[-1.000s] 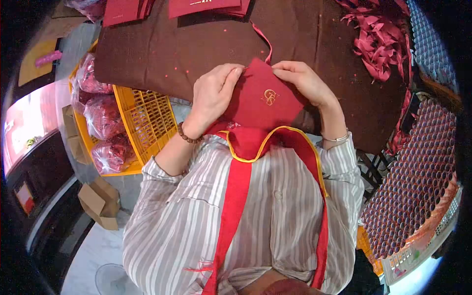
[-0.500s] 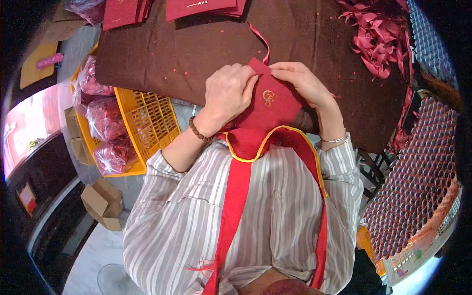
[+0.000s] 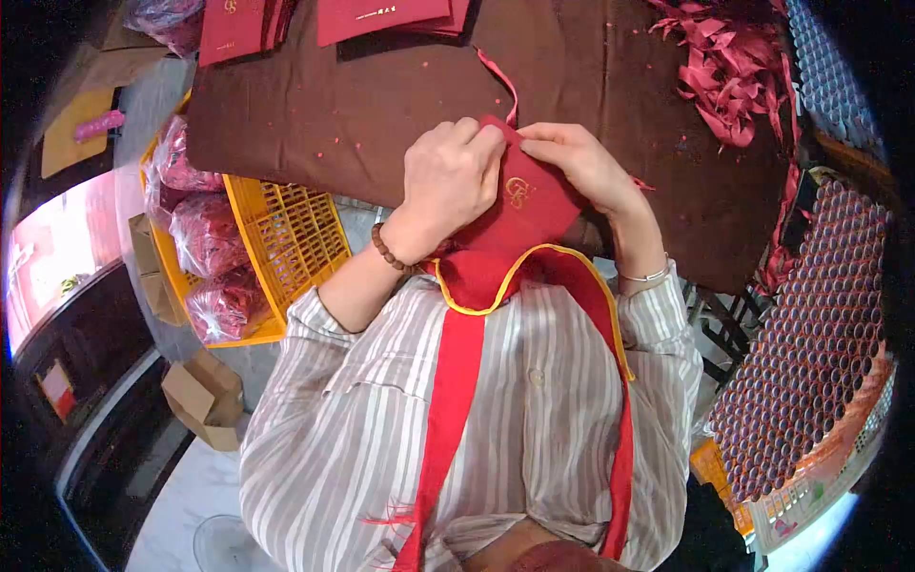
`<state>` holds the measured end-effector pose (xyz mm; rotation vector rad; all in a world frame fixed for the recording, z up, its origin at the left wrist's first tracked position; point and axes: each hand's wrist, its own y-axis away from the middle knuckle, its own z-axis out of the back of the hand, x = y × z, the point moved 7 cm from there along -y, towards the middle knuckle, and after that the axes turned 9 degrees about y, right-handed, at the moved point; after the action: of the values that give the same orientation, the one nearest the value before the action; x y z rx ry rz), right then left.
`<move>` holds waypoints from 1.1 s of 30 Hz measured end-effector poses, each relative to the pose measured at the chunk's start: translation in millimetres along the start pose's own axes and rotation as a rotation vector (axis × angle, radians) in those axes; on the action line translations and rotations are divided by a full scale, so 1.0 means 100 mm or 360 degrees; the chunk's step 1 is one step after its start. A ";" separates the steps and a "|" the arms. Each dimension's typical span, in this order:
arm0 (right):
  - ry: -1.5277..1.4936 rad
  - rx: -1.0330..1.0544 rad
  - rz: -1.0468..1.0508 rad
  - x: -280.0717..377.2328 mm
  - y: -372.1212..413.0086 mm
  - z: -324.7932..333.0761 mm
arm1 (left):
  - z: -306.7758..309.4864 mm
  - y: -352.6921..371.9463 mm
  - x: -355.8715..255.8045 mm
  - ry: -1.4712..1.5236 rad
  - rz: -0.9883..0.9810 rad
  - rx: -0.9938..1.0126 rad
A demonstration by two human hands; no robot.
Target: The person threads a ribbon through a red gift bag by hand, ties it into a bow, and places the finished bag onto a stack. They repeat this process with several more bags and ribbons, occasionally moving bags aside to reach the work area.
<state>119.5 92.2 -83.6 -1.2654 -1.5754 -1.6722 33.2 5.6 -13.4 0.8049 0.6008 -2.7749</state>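
Note:
A dark red gift bag with a gold monogram lies flat between my hands, tilted, at the near edge of the cloth-covered table. My left hand, with a brown bead bracelet at its wrist, is closed with its fingertips at the bag's far corner. Thumb and fingers of my right hand pinch the same corner from the other side. A thin red ribbon runs from between the fingertips out over the table. My fingers hide where the ribbon meets the bag.
Stacks of similar red bags lie at the far side of the brown tablecloth. A heap of cut ribbons sits at far right. On the left stands a yellow crate with plastic-wrapped bundles. Trays of small round pieces stand right.
My left fingers have folded down further over the bag's corner, and the short bit between the fingertips no longer shows. My right hand keeps its pinch. The view has shifted slightly.

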 end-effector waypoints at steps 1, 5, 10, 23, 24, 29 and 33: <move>-0.0028 -0.0006 -0.0002 0.00 0.00 -0.01 | 0.01 -0.01 -0.02 0.0007 -0.0011 -0.0016; 0.0031 -0.0030 0.0003 0.00 -0.01 -0.01 | 0.02 -0.01 0.01 0.0144 -0.0004 -0.0046; 0.0029 -0.0055 -0.0007 -0.02 -0.02 -0.02 | 0.01 0.03 0.05 0.0184 -0.0001 -0.0057; -0.0085 -0.0034 0.0041 -0.05 -0.02 -0.01 | 0.02 0.10 0.12 0.0256 0.0097 -0.0118; -0.0086 -0.0031 0.0041 -0.04 -0.01 -0.02 | 0.03 0.10 0.11 0.0242 0.0084 -0.0147; -0.0058 -0.0027 0.0045 -0.01 -0.01 -0.02 | 0.00 0.08 0.06 0.0313 0.0021 -0.0151; -0.0081 -0.0038 0.0028 -0.02 0.01 -0.02 | -0.01 0.06 0.02 0.0272 -0.0037 -0.0121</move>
<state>120.4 90.2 -84.7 -1.3401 -1.5735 -1.6649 33.5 0.2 -17.5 1.0316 0.7451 -2.7035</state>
